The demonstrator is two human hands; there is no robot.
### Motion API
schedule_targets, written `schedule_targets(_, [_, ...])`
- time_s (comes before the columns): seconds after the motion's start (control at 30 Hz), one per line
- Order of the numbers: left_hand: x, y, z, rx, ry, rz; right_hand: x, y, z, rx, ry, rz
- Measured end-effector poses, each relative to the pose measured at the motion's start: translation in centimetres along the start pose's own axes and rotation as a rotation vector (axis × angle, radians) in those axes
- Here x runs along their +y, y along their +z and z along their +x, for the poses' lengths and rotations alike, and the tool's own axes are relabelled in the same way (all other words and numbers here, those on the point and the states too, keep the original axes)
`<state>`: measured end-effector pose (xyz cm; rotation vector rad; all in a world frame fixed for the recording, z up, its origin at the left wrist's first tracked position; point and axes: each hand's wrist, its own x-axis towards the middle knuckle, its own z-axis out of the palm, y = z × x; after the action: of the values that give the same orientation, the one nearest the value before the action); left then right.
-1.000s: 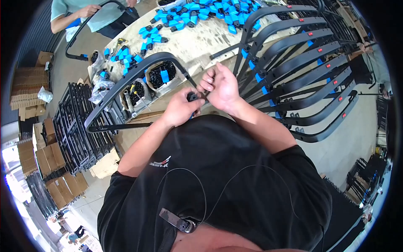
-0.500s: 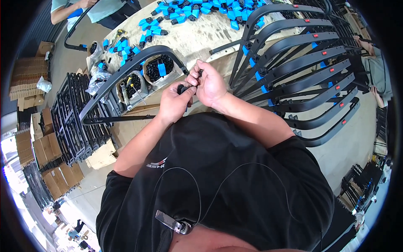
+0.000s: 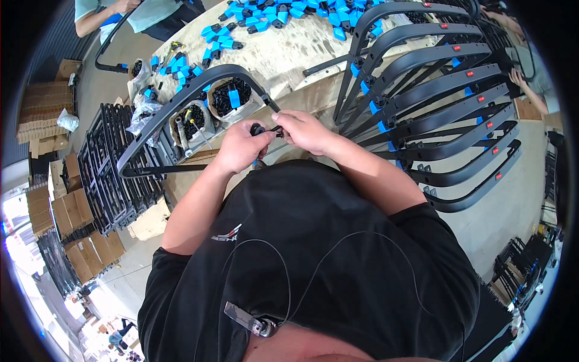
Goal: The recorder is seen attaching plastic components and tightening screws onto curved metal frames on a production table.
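Note:
My left hand [image 3: 239, 148] is closed around a small black rounded part [image 3: 257, 129], with the thumb pressed along it. Close beside it, my right hand [image 3: 303, 131] is closed in a pinch, palm down, its fingertips meeting the left hand's. A little dark piece [image 3: 278, 130] shows between the two hands; its kind is too small to tell. A bent black tube frame [image 3: 205, 80] loops in front of me. One of its ends reaches my right fingers, and its lower bar runs behind my left wrist.
Blue plastic pieces [image 3: 256, 27] lie heaped on the worn worktable [image 3: 283, 57]. Bags of small black parts [image 3: 228, 99] stand along its near edge, beside a yellow-handled screwdriver [image 3: 190, 116]. Several black curved frames [image 3: 458, 99] lean at the right. Stacked frames [image 3: 117, 169] and cartons [image 3: 75, 211] stand left; co-workers are nearby.
My right hand has turned from palm up to palm down and come against the dark piece at my left fingertips. The left hand has shifted slightly left.

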<state>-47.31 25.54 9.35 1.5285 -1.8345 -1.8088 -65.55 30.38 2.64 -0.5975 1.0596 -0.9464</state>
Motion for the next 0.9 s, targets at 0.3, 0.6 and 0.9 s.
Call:
schedule_targets(0.3, [-3.1, 1.0, 1.6, 0.052, 0.015, -0.492, 4.2, -3.2, 2.1, -0.095, 0.056, 0.446])
schedule_targets(0.6, [-5.1, 1.2, 3.6, 0.047, -0.039, -0.651, 2.9, -1.8, 1.9, -0.148, 0.147, 0.293])
schedule_targets(0.9, [-6.1, 0.9, 4.8, 0.016, -0.117, -0.826, 3.5, -1.5, 2.5, -0.054, 0.123, 0.278])
